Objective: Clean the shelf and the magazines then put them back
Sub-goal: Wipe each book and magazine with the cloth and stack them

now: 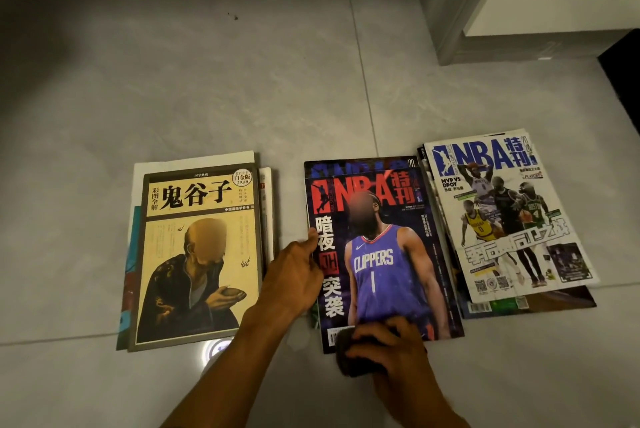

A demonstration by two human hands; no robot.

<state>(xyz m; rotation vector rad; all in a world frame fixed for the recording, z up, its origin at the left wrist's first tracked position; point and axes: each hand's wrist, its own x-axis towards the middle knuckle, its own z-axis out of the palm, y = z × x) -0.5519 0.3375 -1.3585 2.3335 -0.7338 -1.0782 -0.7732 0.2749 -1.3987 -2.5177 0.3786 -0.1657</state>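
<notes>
Three stacks of magazines lie on the tiled floor (207,88) — no shelf in view. The left hand (294,275) steadies the middle magazine (384,254) at its edge; the right hand (391,348) grips a dark cloth (349,358) on its lower cover. Wiping seems midway — reshelving remains.

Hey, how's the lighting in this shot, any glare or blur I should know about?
Head view: dim and warm, the far floor falling into shadow at the upper left; a bright ring of glare reflects off the tile beside the yellow book; the right hand and its dark cloth look slightly soft; wide-angle lens bends the tile lines; printed faces are blurred out.
</notes>
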